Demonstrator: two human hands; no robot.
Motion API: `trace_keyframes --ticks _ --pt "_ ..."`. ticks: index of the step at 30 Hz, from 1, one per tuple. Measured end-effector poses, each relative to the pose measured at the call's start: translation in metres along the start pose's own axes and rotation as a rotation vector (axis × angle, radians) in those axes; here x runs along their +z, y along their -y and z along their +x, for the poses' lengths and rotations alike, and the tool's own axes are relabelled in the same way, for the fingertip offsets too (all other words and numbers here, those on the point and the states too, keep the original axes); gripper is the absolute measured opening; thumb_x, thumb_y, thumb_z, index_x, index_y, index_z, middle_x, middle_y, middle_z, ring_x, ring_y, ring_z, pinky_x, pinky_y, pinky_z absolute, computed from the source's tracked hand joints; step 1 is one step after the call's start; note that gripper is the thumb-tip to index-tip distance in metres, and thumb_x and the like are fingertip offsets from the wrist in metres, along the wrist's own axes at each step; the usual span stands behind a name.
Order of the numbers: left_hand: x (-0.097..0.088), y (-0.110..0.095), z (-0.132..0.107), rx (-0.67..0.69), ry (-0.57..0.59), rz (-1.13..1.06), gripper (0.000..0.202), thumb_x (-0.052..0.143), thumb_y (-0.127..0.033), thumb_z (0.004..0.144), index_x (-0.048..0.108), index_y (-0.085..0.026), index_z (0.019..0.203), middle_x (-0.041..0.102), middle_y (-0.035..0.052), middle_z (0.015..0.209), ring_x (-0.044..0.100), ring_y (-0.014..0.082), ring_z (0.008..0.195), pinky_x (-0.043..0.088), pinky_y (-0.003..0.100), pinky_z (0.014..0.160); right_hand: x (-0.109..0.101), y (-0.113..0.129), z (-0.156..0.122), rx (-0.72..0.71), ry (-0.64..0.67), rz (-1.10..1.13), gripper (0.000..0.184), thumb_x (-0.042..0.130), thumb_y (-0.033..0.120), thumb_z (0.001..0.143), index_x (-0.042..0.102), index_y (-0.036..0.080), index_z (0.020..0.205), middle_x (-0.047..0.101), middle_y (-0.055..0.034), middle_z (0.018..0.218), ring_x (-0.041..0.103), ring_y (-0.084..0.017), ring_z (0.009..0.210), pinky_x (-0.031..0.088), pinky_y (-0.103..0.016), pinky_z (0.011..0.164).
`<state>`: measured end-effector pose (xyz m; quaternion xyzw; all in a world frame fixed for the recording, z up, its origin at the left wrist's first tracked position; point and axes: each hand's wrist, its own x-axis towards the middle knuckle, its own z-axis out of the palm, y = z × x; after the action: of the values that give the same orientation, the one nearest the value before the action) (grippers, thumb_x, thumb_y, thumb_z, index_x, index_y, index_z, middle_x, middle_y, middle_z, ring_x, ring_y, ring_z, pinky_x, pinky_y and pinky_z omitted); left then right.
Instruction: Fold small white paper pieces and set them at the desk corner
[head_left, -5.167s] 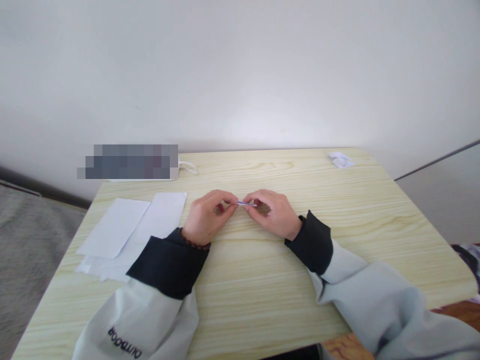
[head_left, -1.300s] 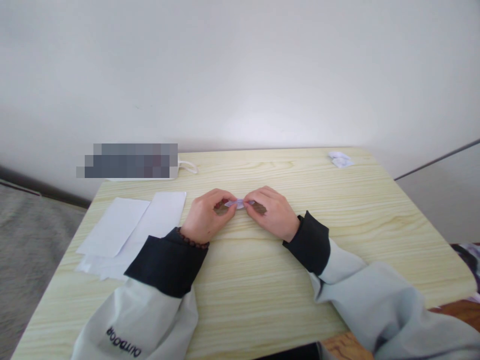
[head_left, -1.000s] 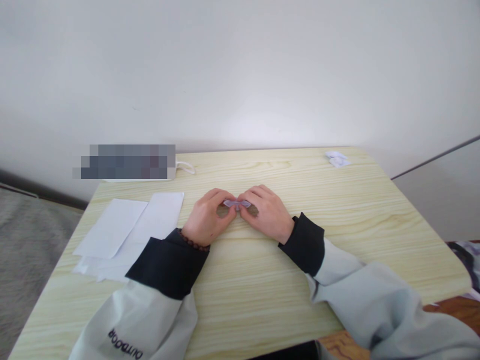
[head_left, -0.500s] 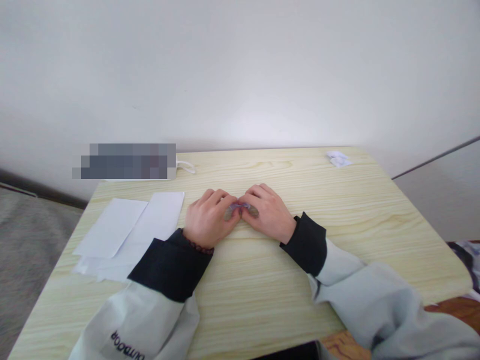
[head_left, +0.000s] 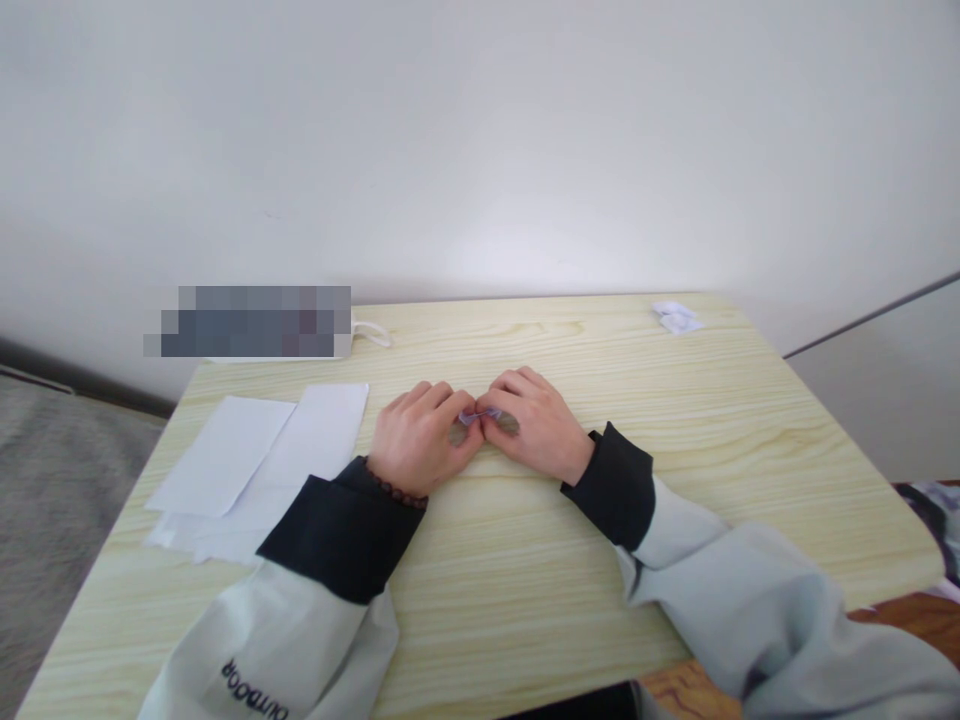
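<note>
Pale wood-grained table meets a white wall. At the left lie overlapping white paper sheets. Next comes the left hand (beaded bracelet at the wrist), pinching a small whitish piece, probably folded paper, mostly hidden by fingers. It sits between both hands near the table's middle; the right hand pinches it too. Far right, near the back edge, rests a crumpled-looking white paper.
</note>
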<state>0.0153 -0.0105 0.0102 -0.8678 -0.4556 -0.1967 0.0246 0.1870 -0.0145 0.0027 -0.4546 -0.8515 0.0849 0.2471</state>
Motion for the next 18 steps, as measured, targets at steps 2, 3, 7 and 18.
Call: trace_keyframes --ticks 2,3,7,18 --pt "-0.0005 0.0 0.0001 -0.001 0.007 -0.002 0.014 0.053 -0.03 0.079 0.06 -0.02 0.074 0.061 0.0017 0.072 0.056 0.0186 0.072 0.041 0.029 0.062 -0.0005 0.0001 0.0 0.009 0.005 -0.002 0.011 0.055 0.02 0.081 0.064 0.02 0.088 0.06 -0.0044 0.087 0.048 -0.019 0.087 0.039 -0.033 0.082" --pt "-0.0006 0.0 0.0001 -0.004 0.008 -0.006 0.014 0.053 -0.03 0.079 0.06 -0.02 0.074 0.061 0.0016 0.072 0.056 0.0185 0.072 0.041 0.029 0.063 -0.0006 0.0001 -0.0001 0.013 0.005 -0.004 0.011 0.056 0.021 0.081 0.064 0.02 0.088 0.06 -0.0041 0.087 0.048 -0.019 0.087 0.039 -0.033 0.081" --pt "0.0 0.0001 -0.0005 -0.019 0.009 -0.033 0.014 0.052 -0.03 0.079 0.061 -0.02 0.075 0.062 0.0014 0.071 0.056 0.0182 0.072 0.041 0.029 0.064 -0.0003 0.0008 -0.0009 0.016 0.006 -0.022 0.011 0.055 0.023 0.081 0.064 0.02 0.087 0.06 -0.0033 0.088 0.048 -0.019 0.086 0.038 -0.033 0.08" --pt "-0.0009 -0.0005 0.0004 -0.04 0.07 -0.047 0.013 0.053 -0.03 0.078 0.061 -0.02 0.076 0.062 0.0018 0.069 0.054 0.0189 0.07 0.039 0.03 0.064 -0.0015 0.0032 -0.0009 0.042 0.019 -0.078 0.012 0.055 0.027 0.082 0.064 0.021 0.088 0.06 -0.0032 0.087 0.047 -0.019 0.087 0.036 -0.032 0.079"
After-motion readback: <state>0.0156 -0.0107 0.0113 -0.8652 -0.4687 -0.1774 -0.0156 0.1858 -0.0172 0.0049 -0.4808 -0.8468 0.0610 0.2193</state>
